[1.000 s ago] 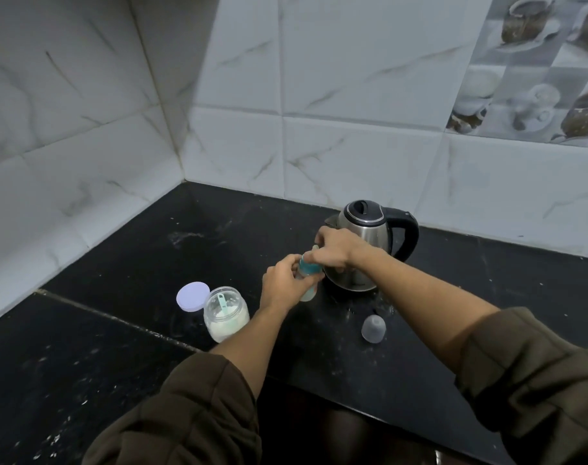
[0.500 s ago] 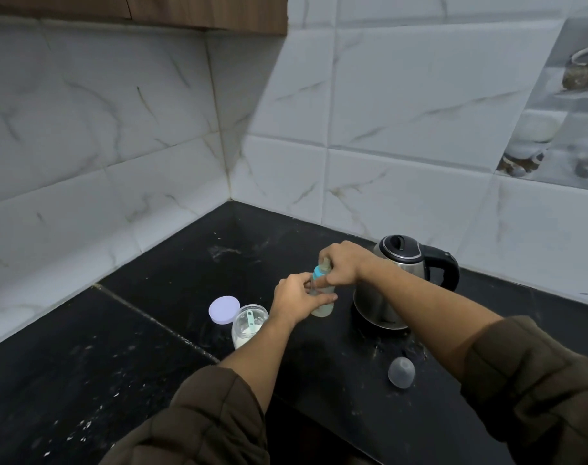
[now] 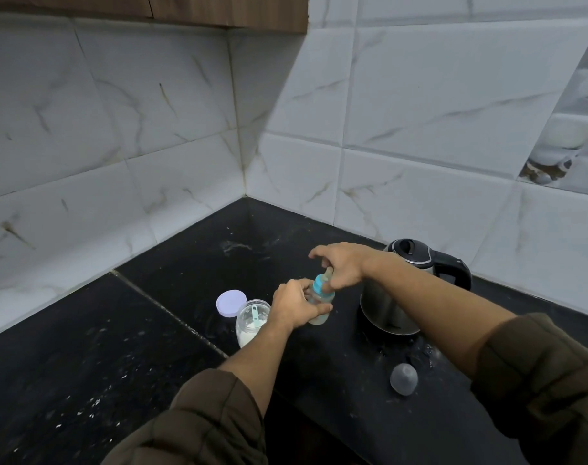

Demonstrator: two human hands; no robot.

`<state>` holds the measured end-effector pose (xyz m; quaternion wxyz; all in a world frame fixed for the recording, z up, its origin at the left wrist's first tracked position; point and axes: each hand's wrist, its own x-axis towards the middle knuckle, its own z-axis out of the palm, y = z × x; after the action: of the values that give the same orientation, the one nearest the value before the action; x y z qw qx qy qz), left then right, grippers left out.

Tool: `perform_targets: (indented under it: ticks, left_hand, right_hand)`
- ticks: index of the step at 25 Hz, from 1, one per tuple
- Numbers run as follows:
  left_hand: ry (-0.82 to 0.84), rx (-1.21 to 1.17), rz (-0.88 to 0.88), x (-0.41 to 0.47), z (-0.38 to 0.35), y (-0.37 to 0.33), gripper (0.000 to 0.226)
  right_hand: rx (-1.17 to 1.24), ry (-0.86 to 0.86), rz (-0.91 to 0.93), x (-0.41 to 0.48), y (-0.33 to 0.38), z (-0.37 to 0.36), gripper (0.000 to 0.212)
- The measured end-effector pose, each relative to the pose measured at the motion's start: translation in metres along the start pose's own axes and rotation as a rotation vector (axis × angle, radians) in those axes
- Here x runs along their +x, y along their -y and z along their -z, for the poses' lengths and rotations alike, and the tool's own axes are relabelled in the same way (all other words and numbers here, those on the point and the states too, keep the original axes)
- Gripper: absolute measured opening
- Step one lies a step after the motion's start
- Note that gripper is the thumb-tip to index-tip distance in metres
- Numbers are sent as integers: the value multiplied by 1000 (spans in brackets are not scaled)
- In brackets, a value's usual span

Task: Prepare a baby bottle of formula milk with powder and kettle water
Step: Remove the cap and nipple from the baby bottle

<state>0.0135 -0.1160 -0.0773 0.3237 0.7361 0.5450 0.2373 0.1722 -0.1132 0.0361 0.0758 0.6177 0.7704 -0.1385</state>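
Bottle: a small clear baby bottle (image 3: 320, 308) is held between both hands over the black counter (image 3: 319, 380), between the jar and the kettle; it stands nearly upright, its top leaning slightly to the right.
Bottle contents: pale, cloudy liquid shows in the lower part.
Bottle top: a teal collar (image 3: 319, 286) sits on the neck, with the nipple (image 3: 328, 273) above it.
Bottle base: I cannot tell whether it touches the counter.
Left hand: the left hand (image 3: 294, 307) wraps round the bottle's body, fingers curled behind it and thumb lying across the front.
Right hand: the right hand (image 3: 343, 266) comes down from above; thumb and fingers close on the nipple, while the forefinger sticks out to the left.
Kettle: a steel kettle (image 3: 383, 310) with a black lid and black handle stands just right of the bottle, partly behind the right forearm.
Jar: a clear jar (image 3: 252, 322) stands open just left of the left wrist, with white powder (image 3: 249, 334) at the bottom and a teal scoop (image 3: 255, 312) propped inside.
Jar lid: a lilac lid (image 3: 231, 303) lies on the counter, touching or just behind the jar on its left.
Cap: a clear domed cap (image 3: 403, 379) lies on the counter in front of the kettle, under the right forearm.
Counter surface: pale specks and smears are scattered over it.
Sleeves: both arms wear brown sleeves (image 3: 202, 421) pushed up to about the elbow.
Background: white marbled wall tiles (image 3: 420, 95) meet in a corner, with a wooden cabinet (image 3: 218, 8) at the top.
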Motion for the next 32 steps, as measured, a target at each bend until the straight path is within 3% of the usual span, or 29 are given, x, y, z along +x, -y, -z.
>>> perform_targets:
  ticks: [3, 6, 9, 12, 15, 19, 22, 25, 29, 32]
  left_hand:
    - [-29, -6, 11, -6, -5, -3, 45]
    - [-22, 3, 16, -10, -8, -3, 49]
    - [-20, -3, 38, -12, -8, -2, 52]
    - [-34, -16, 45, -13, -8, -5, 46]
    - [-46, -21, 37, -10, -8, -7, 46]
    - [13, -11, 27, -8, -10, -8, 50]
    - [24, -23, 38, -8, -13, -7, 51]
    - [19, -31, 42, -8, -14, -6, 48]
    - [49, -17, 55, -9, -16, -3, 48]
    - [33, 15, 112, -10, -18, 1, 46]
  right_hand:
    - [-89, -55, -144, -2, 5, -3, 50]
    - [-84, -33, -47, -1, 5, -11, 33]
    - [-72, 27, 92, -2, 4, -16, 43]
    - [-8, -13, -31, -5, 5, -15, 70]
    - [-29, -48, -202, -6, 5, -12, 64]
    - [-36, -10, -90, -8, 5, -14, 27]
    - [-30, 19, 2, -8, 5, -16, 42]
    - [-3, 12, -49, -4, 1, -23, 65]
    - [25, -9, -36, -3, -1, -26, 40]
    - [93, -83, -59, -11, -6, -13, 43]
